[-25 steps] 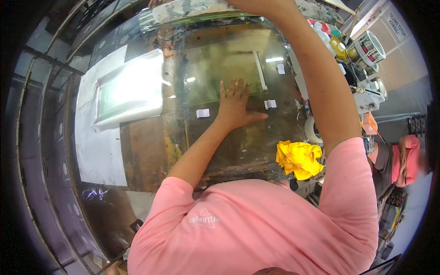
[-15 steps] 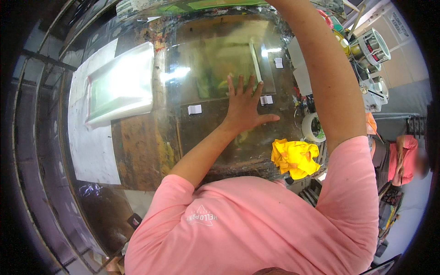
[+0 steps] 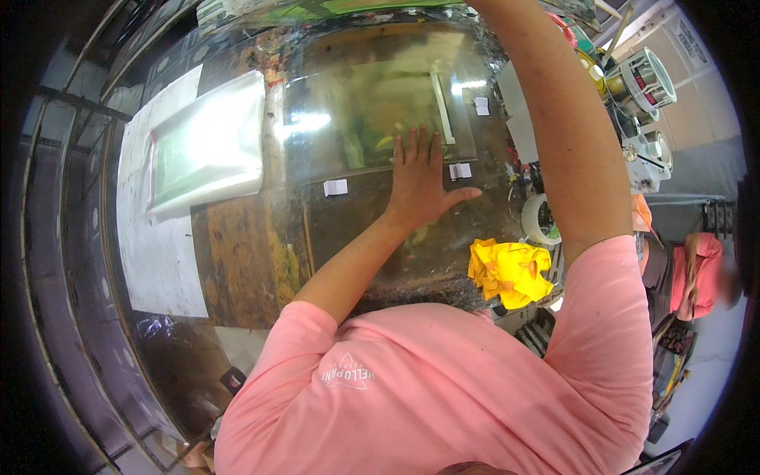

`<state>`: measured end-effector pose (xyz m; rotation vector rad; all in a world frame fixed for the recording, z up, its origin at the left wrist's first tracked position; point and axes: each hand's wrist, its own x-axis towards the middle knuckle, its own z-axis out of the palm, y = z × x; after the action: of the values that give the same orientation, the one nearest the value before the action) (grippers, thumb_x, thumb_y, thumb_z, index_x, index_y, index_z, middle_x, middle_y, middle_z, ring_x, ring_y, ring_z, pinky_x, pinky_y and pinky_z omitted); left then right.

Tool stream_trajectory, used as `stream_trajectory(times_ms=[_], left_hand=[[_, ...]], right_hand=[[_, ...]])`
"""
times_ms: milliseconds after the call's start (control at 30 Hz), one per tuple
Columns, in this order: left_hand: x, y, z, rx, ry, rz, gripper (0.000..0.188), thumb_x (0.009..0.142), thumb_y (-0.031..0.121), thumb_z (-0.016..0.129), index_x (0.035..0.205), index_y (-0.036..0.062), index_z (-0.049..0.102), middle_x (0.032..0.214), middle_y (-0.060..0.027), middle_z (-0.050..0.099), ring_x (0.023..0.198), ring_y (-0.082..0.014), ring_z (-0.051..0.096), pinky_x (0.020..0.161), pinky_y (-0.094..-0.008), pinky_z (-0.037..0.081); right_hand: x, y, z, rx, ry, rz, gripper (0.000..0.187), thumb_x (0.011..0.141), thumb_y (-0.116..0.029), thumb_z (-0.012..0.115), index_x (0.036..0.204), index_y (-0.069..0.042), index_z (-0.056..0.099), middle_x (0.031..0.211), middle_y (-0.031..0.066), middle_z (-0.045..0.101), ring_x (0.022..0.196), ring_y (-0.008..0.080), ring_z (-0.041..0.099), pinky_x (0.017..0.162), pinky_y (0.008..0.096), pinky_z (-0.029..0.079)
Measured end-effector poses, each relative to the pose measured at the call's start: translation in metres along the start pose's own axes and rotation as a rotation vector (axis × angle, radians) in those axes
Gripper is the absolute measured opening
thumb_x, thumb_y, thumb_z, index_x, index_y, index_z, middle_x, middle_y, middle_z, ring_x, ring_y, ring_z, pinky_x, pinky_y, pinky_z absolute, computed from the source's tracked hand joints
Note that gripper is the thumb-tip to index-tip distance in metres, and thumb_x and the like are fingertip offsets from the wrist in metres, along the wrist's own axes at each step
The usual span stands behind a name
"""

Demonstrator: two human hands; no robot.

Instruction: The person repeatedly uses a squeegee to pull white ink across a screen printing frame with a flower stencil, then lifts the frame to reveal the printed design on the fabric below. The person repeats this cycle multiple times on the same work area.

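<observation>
My left hand (image 3: 417, 182) lies flat, palm down and thumb stretched out, on a shiny clear sheet (image 3: 364, 119) over the dark tabletop. Just past its fingertips is a narrow white strip (image 3: 441, 108). Small folded white tabs surround it: one tab (image 3: 460, 171) beside the thumb, another tab (image 3: 336, 187) to the left and a third tab (image 3: 481, 106) farther back on the right. My right forearm (image 3: 566, 119) reaches forward past the top edge of the picture, so that hand is out of sight.
A stack of clear plastic sheets (image 3: 207, 142) rests on white paper (image 3: 162, 269) at left. A crumpled yellow cloth (image 3: 511, 273) sits at the near right edge, below a tape roll (image 3: 540, 219). Paint cans (image 3: 643, 81) stand at far right. Another person (image 3: 693, 277) is beyond.
The fingers of my left hand have drawn closer together, and the hand has turned slightly while staying on the sheet. My right arm is nearly still.
</observation>
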<state>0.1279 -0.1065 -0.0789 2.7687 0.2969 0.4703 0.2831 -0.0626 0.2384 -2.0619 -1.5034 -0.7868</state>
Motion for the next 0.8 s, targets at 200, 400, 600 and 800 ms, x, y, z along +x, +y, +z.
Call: stream_trajectory(times_ms=[200, 400, 600, 800], left_hand=[[0.002, -0.003, 0.003, 0.039, 0.004, 0.015, 0.136, 0.078, 0.097, 0.054, 0.156, -0.0137, 0.040, 0.166, -0.0353, 0.034, 0.158, -0.0486, 0.028, 0.129, -0.0656, 0.012], [0.008, -0.002, 0.005, 0.051, -0.006, 0.011, 0.138, 0.076, 0.100, 0.050, 0.157, -0.0121, 0.041, 0.167, -0.0330, 0.034, 0.160, -0.0463, 0.026, 0.129, -0.0675, 0.005], [0.008, 0.000, -0.002, 0.059, -0.016, 0.031, 0.136, 0.076, 0.099, 0.050, 0.155, -0.0107, 0.044, 0.165, -0.0309, 0.038, 0.158, -0.0448, 0.029, 0.127, -0.0709, 0.001], [0.006, 0.000, -0.001, 0.083, -0.012, 0.070, 0.131, 0.077, 0.098, 0.050, 0.154, -0.0077, 0.048, 0.162, -0.0284, 0.043, 0.155, -0.0427, 0.035, 0.128, -0.0707, 0.000]], right_hand=[[-0.003, -0.005, -0.006, 0.019, -0.047, 0.012, 0.060, 0.092, -0.052, 0.053, 0.084, 0.002, 0.079, 0.084, 0.0266, 0.075, 0.088, 0.0425, 0.074, 0.087, 0.0516, 0.055], [-0.003, -0.007, -0.004, -0.004, -0.057, 0.039, 0.059, 0.092, -0.051, 0.053, 0.085, 0.002, 0.079, 0.085, 0.0266, 0.075, 0.089, 0.0422, 0.074, 0.087, 0.0514, 0.055], [-0.005, -0.006, -0.002, -0.001, -0.035, 0.024, 0.059, 0.092, -0.050, 0.053, 0.085, 0.003, 0.079, 0.085, 0.0266, 0.075, 0.089, 0.0416, 0.074, 0.087, 0.0511, 0.056], [-0.007, -0.009, -0.010, 0.017, -0.056, 0.015, 0.059, 0.091, -0.049, 0.053, 0.085, 0.003, 0.078, 0.085, 0.0261, 0.075, 0.088, 0.0412, 0.074, 0.086, 0.0508, 0.056]])
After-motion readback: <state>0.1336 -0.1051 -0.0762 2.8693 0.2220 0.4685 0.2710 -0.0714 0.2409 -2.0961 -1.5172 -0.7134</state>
